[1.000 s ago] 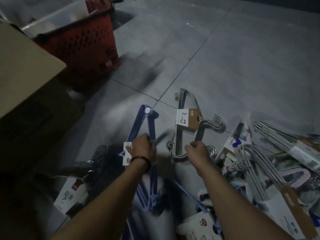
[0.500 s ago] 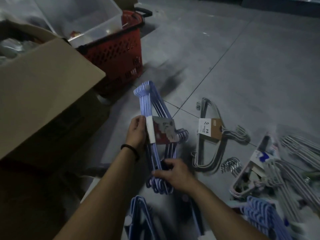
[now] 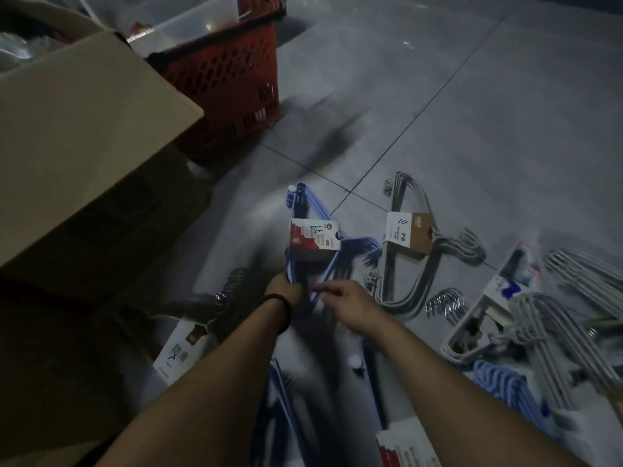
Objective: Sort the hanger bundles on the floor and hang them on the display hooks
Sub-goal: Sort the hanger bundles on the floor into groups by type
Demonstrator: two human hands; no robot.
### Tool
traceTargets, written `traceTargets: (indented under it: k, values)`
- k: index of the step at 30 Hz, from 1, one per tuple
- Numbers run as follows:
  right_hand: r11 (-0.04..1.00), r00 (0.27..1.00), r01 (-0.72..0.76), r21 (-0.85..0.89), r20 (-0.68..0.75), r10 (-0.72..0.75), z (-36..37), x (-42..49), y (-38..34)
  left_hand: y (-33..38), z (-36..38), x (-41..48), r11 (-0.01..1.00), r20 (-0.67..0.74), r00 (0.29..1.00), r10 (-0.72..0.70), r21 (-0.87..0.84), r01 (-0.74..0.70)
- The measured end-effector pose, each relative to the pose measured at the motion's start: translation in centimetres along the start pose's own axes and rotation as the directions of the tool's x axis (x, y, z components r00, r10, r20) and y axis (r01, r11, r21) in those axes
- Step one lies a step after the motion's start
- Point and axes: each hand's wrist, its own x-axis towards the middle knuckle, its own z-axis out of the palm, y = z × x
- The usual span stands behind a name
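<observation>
A blue hanger bundle (image 3: pixel 312 244) with a red-and-white label lies low over the floor in the middle of the view. My left hand (image 3: pixel 285 291) grips its near corner. My right hand (image 3: pixel 347 299) rests right beside it with fingers spread, touching the same blue corner. To the right lies a grey hanger bundle (image 3: pixel 404 261) with a white-and-brown label marked 10. Further right is a heap of grey and pink hanger bundles (image 3: pixel 553 318). More blue hanger bundles (image 3: pixel 286 399) lie between my forearms. No display hooks are in sight.
A large cardboard box (image 3: pixel 84 136) fills the left side. Behind it stands a red shopping basket (image 3: pixel 229 79) holding a clear plastic tub. A dark hanger bundle with a white label (image 3: pixel 188 345) lies at the box's foot. Grey floor tiles stretch away at upper right.
The blue bundle has come down from in front of me toward the floor. My left hand has slid from its label to its near corner, and my right hand has loosened.
</observation>
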Motion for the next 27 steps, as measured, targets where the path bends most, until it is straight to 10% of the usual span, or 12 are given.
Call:
traceTargets:
  k: [3,8,10,13,18,23,27]
  values:
    - [0.961,0.987,-0.118,-0.249,-0.139,0.085,-3.8,-0.5,1.0,0.1,-0.2,-0.1,0.96,-0.079,0.997,0.01,0.278,0.013]
    - [0.68,0.876,-0.296,-0.671,0.092,0.473,-8.1,-3.5,1.0,-0.8,1.2,-3.2,0.894,-0.177,0.974,0.141,0.445,-0.048]
    - [0.553,0.837,-0.242,-0.797,0.117,0.535,-8.0,-4.7,1.8,-1.3,2.9,-4.6,0.884,-0.094,0.959,0.267,0.421,-0.205]
    - [0.455,0.822,-0.199,-0.868,0.105,0.56,-6.3,-6.2,4.7,-2.1,6.2,-6.8,0.927,0.215,0.975,0.058,0.35,-0.132]
    - [0.478,0.889,-0.227,-0.849,0.02,0.457,-4.4,-7.5,6.7,-3.5,9.1,-10.4,0.948,0.354,0.928,-0.115,0.317,-0.003]
    - [0.633,0.947,-0.207,-0.746,0.01,0.321,-7.5,-7.3,4.9,-2.2,8.0,-11.4,0.972,0.4,0.916,-0.002,-0.215,0.096]
    - [0.794,0.969,-0.221,-0.566,-0.036,0.244,-9.3,-6.8,2.9,0.7,5.8,-11.1,0.995,0.476,0.874,0.101,-0.025,-0.101]
